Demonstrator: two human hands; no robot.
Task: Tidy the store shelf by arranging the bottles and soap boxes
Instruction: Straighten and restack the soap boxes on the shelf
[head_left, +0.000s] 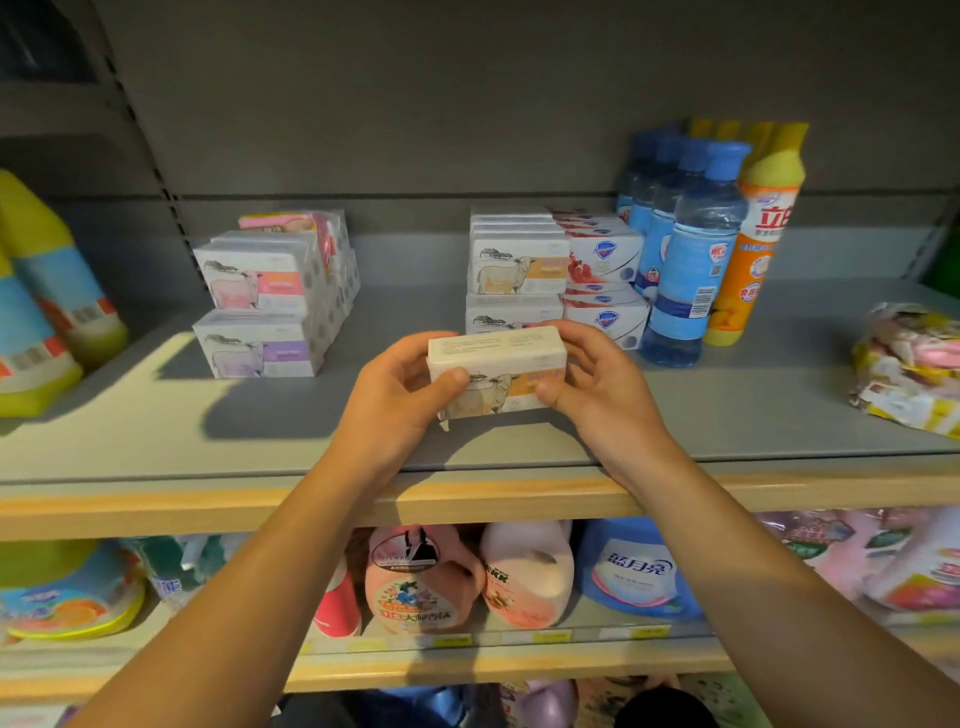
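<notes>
I hold a white soap box with an orange label (496, 366) above the grey shelf (311, 441), in front of a matching orange-label stack (517, 267). My left hand (400, 389) grips its left end and my right hand (597, 379) grips its right end. Red-and-white soap boxes (605, 280) stand right of that stack. Pink and purple soap boxes (270, 301) are stacked at the left. A row of blue water bottles (685, 249) and yellow-orange detergent bottles (753, 244) stands at the right.
Large yellow jugs (47, 306) crowd the shelf's left end. A crinkled bag of packets (909, 369) lies at the right end. The wooden shelf lip (156, 509) runs across below my wrists; the lower shelf holds detergent bottles (421, 582).
</notes>
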